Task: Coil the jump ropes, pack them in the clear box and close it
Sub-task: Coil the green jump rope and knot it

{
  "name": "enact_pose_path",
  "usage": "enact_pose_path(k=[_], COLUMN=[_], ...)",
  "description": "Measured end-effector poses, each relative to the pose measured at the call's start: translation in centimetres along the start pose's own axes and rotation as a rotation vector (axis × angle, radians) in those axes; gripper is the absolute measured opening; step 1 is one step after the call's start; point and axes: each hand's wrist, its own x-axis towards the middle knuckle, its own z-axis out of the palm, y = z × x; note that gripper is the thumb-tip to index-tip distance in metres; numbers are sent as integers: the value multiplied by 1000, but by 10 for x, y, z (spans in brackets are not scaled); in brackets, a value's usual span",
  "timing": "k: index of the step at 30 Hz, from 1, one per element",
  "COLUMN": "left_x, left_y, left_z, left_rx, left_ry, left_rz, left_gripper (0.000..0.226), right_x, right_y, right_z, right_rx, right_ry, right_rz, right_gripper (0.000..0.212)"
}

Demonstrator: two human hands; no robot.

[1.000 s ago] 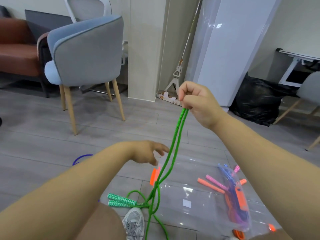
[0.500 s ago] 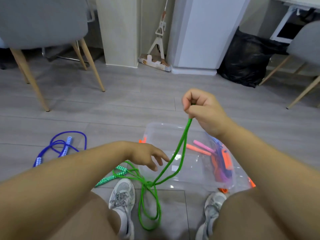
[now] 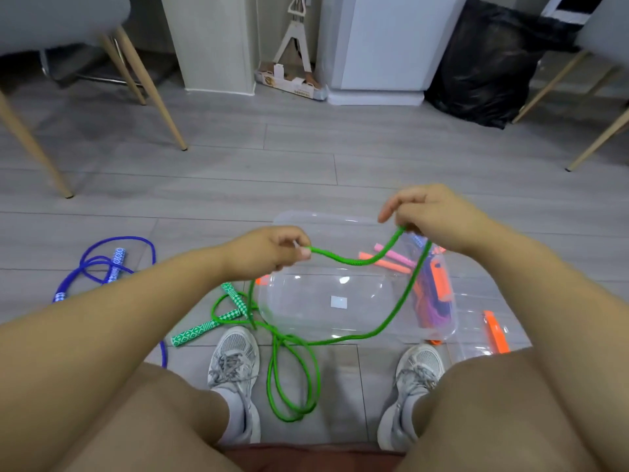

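Left hand [image 3: 269,252] and right hand [image 3: 432,216] each pinch the green rope [image 3: 340,262] above the clear box [image 3: 306,219]. The slack span runs left-right; loose loops lie at the box's near-left side, closer to the left hand.

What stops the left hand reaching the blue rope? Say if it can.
Likely yes, once freed: the left hand pinches the green rope, but only bare floor lies between it and the blue rope.

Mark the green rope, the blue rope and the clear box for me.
green rope [image 3: 351,263]: head view, low point of the raised span.
blue rope [image 3: 116,264]: head view, its patterned handle.
clear box [image 3: 340,229]: head view, bare far wall.
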Motion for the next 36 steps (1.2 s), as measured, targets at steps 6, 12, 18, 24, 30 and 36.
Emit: enact_pose_path(k=[6,12,18,24,30,36], left_x=[-12,-16,-29,-42,-53,-63], left_y=[40,59,27,27,103,134], left_z=[0,-3,-42,-59,-40,-40], left_rx=[13,62,298,111,-86,-38], left_ry=[20,135,282,412,235,304], left_rz=[148,220,85,-20,148,221], left_gripper=[7,10,37,36,33,31], right_x=[-24,-29,-24,-24,-32,-33], right_y=[7,-10,-4,5,-23,-40], right_z=[7,22,-8,-8,8,-9], right_rx=[-40,389,780,531,376,559], right_ry=[-464,-253,275,291,-39,-16], right_rz=[129,-68,-79,141,65,-174], right_gripper=[34,27,32,25,17,7])
